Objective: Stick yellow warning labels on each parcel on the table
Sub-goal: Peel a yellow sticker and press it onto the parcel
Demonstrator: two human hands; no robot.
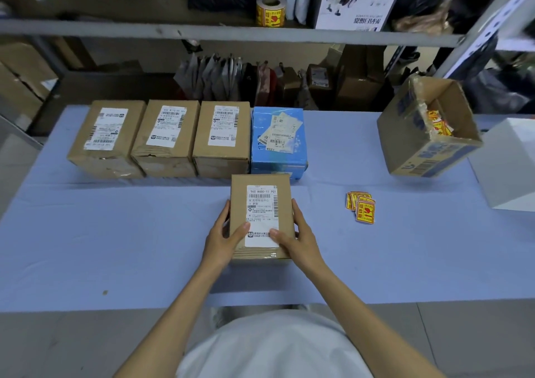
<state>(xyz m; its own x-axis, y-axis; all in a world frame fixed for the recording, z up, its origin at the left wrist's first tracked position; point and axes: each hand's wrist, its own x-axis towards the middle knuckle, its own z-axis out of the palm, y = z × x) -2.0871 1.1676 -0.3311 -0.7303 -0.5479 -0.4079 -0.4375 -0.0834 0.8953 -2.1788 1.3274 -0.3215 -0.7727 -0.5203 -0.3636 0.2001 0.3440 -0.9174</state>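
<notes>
A small brown parcel (260,204) with a white shipping label lies in the middle of the blue table (115,233). My left hand (223,238) grips its left side and my right hand (295,236) grips its right side, thumbs on top. Behind it stand three brown parcels (108,143) (168,140) (223,140) and a blue parcel (278,143) in a row. A small pile of loose yellow warning labels (362,205) lies to the right of the held parcel.
An open cardboard box (425,134) holding more yellow labels stands tilted at the right, beside a white box (509,163). A roll of yellow labels (270,10) sits on the shelf behind. Bags and cartons fill the shelves.
</notes>
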